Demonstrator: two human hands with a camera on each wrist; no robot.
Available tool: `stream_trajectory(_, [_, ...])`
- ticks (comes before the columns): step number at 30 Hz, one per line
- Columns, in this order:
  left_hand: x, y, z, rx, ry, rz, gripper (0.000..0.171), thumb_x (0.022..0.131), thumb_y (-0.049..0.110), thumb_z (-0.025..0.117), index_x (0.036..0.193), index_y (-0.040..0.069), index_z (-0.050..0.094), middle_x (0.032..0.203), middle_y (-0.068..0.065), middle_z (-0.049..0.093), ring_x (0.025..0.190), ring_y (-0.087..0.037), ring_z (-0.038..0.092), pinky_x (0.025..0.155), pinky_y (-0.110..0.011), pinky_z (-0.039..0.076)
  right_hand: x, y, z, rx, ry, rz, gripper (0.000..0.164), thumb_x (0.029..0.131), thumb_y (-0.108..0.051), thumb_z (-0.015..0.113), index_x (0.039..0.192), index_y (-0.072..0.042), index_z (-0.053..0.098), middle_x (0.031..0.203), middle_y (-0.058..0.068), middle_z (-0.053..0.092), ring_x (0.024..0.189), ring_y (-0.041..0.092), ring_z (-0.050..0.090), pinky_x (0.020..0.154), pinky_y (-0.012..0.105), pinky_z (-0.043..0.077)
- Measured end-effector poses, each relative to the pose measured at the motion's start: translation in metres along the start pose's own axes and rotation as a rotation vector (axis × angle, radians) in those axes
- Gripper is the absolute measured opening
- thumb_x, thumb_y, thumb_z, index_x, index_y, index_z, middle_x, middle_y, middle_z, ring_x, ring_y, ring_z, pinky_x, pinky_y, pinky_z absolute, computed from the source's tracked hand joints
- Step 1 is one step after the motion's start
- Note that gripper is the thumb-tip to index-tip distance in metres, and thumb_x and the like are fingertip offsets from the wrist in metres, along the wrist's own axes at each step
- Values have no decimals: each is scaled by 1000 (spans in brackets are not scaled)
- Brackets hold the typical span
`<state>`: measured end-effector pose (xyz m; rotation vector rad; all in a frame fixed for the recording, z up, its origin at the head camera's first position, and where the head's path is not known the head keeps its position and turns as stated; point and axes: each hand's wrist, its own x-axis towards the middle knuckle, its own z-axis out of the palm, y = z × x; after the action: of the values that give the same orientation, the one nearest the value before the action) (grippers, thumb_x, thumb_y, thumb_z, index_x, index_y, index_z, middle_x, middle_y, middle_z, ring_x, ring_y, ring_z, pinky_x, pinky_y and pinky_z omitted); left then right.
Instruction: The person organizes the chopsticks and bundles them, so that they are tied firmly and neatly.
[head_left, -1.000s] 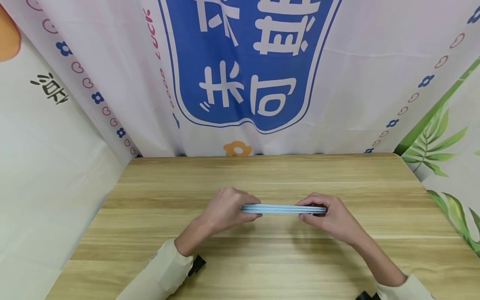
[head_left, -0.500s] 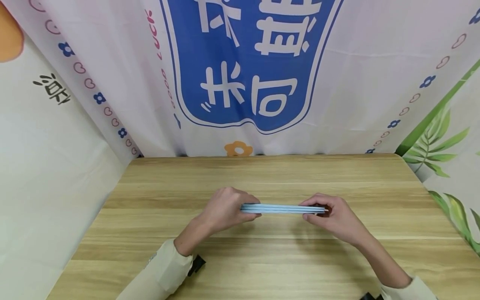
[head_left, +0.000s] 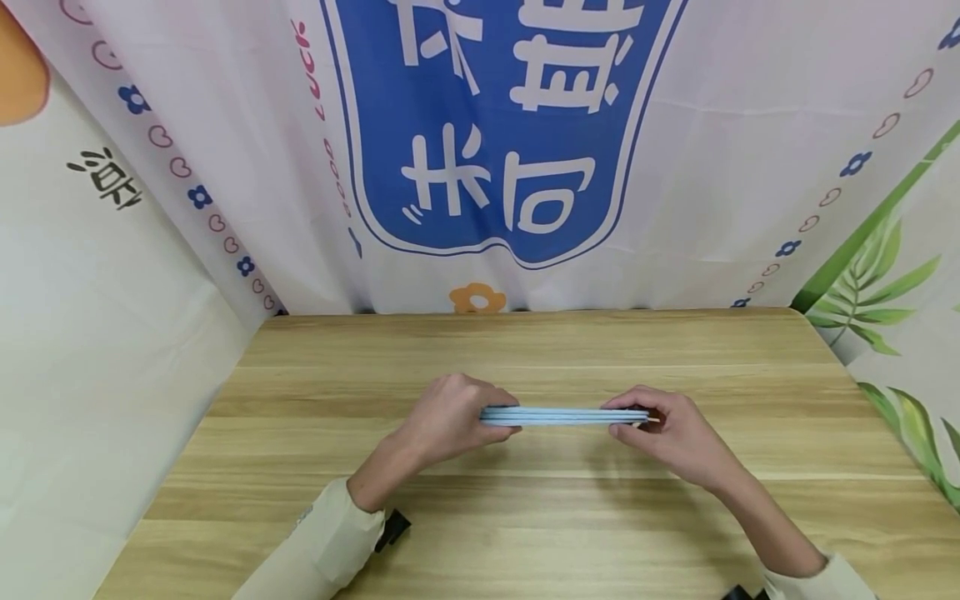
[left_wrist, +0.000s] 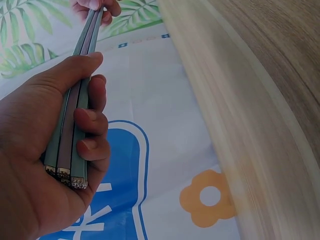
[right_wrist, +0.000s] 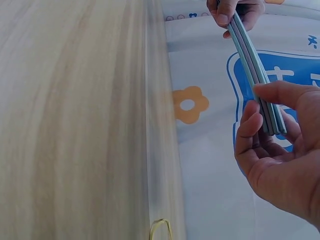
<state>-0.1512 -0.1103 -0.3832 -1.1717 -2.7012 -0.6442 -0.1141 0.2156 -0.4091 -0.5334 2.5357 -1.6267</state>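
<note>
A bundle of several chopsticks (head_left: 562, 416) is held level above the table, light blue in the head view. The left wrist view shows green-blue and mauve chopsticks (left_wrist: 75, 105) with ornate metallic end caps. My left hand (head_left: 453, 421) grips the capped end, thumb along one side and fingers curled round the other. At the opposite end my right hand (head_left: 667, 429) pinches the bundle between thumb and fingers. In the right wrist view the plain ends of the chopsticks (right_wrist: 252, 65) lie against that hand's curled fingers.
A wood-grain table (head_left: 525, 525) lies beneath both hands. Behind it hangs a white curtain (head_left: 697, 183) with a blue printed panel, and a leaf-printed cloth (head_left: 877, 292) is at the right. A thin gold-coloured loop (right_wrist: 161, 227) shows low in the right wrist view.
My right hand has slid slightly rightward along the chopsticks towards their end. The bundle has shifted a little to the left, while my left hand stays almost in place.
</note>
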Motion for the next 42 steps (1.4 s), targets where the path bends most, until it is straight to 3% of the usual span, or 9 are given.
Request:
stream_trajectory(6, [0, -1, -1, 8, 12, -4, 22, 89, 25, 90, 107, 14, 86, 100, 2, 85, 75, -1, 72, 66, -14, 53, -7, 1, -4, -7, 0, 9, 37, 105, -13, 70, 140, -3, 65, 136, 21, 69, 110, 0, 66, 85, 23, 61])
stream_trajectory(12, [0, -2, -4, 13, 24, -9, 22, 88, 24, 91, 106, 14, 86, 98, 2, 84, 74, -3, 74, 65, -15, 54, -14, 5, -5, -40, 36, -71, 66, 108, -12, 65, 166, -6, 36, 157, 23, 54, 136, -9, 52, 100, 14, 53])
stream_trajectory(17, [1, 0, -4, -10, 39, 1, 19, 89, 26, 90, 105, 17, 86, 97, 5, 84, 72, 1, 72, 64, -14, 53, -16, 3, -5, -25, 91, -131, 92, 103, -7, 70, 174, -22, 14, 178, 15, 26, 162, 16, 31, 112, 9, 40])
stream_trajectory(21, [2, 2, -4, -41, 60, 1, 16, 90, 27, 89, 103, 20, 86, 94, 9, 83, 68, 5, 66, 61, -13, 50, -14, 1, 2, 86, 66, -160, 105, 100, 2, 66, 174, -30, -2, 183, 8, 4, 166, 35, 11, 130, 55, 29])
stream_trajectory(23, [2, 3, -5, -53, 72, -1, 14, 90, 26, 90, 101, 20, 85, 92, 10, 83, 65, 7, 63, 60, -13, 49, -12, 1, 5, 127, 45, -161, 106, 100, 2, 64, 173, -31, -6, 183, 6, -2, 167, 37, 7, 129, 62, 24])
stream_trajectory(24, [2, 4, -5, -58, 76, -1, 14, 89, 26, 90, 101, 20, 85, 92, 10, 83, 65, 7, 62, 60, -13, 49, -12, 1, 7, 153, 34, -164, 107, 100, 3, 63, 173, -31, -8, 183, 7, -4, 166, 39, 6, 130, 61, 23])
stream_trajectory(29, [2, 4, -5, -63, 83, 2, 14, 89, 25, 90, 101, 19, 85, 91, 9, 83, 65, 7, 62, 61, -13, 50, -9, 3, 14, 226, 17, -183, 104, 101, 3, 61, 173, -27, -7, 182, 12, -4, 165, 43, 4, 116, 7, 30])
stream_trajectory(39, [3, 2, -7, -53, 22, -9, 16, 88, 23, 90, 101, 15, 84, 92, 5, 83, 68, 2, 65, 64, -16, 52, -7, 10, 25, 241, -19, -259, 103, 98, 8, 62, 174, -21, -2, 181, 18, 1, 163, -2, 15, 117, 9, 31])
stream_trajectory(42, [3, 1, -7, -41, 1, -7, 17, 89, 23, 90, 102, 15, 84, 93, 5, 83, 71, 1, 68, 66, -17, 54, -7, 10, 24, 224, -37, -277, 103, 97, 9, 63, 174, -18, -1, 180, 24, 3, 162, -6, 17, 116, 10, 32])
